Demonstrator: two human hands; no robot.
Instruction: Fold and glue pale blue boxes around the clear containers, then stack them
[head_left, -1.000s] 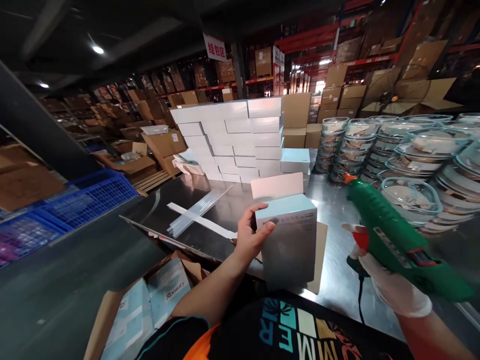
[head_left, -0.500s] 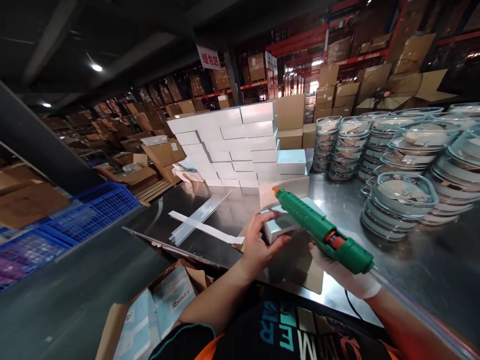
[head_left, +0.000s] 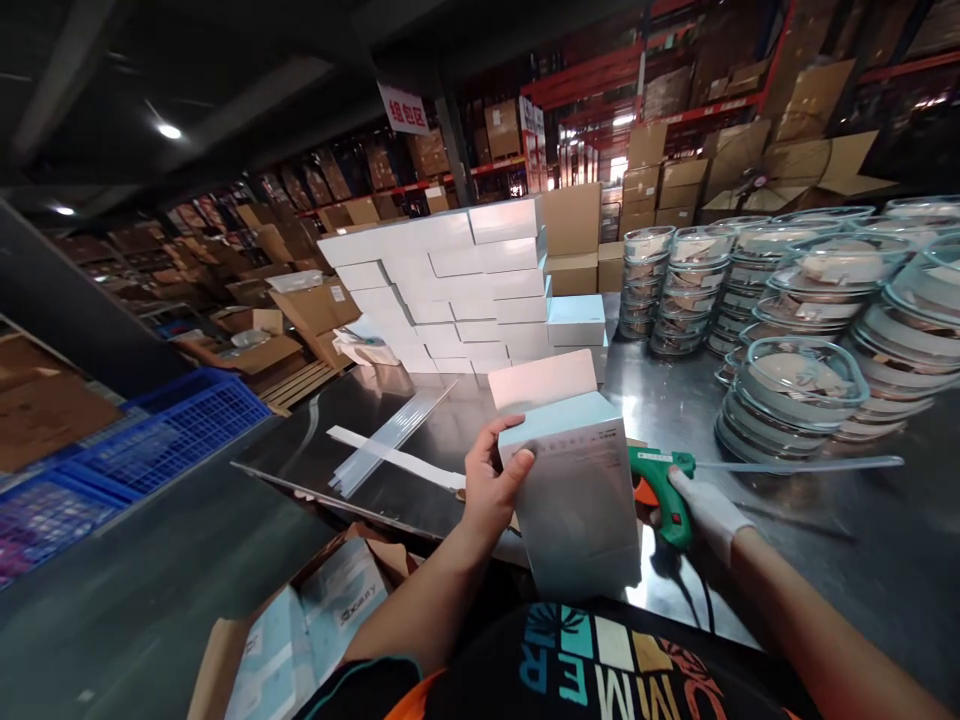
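Gripping one box (head_left: 574, 495) (flap open), left hand (head_left: 489, 490), right hand (head_left: 701, 510) clutching one glue gun (head_left: 660, 480)

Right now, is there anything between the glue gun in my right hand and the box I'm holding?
Nothing visible. The left hand holds the box upright, and the green glue gun in the gloved right hand sits just right of it, its front hidden behind the box edge.

The upright box (head_left: 577, 500) hides the nozzle and front of the green glue gun (head_left: 664, 478), and part of the gloved right hand (head_left: 701, 510) behind it. The print along the box's top edge is too small to read. The stacked lidded bowls (head_left: 885, 300) are cut off by the right edge. The open carton (head_left: 300, 620) below the tabletop's near edge is cut off at the bottom.
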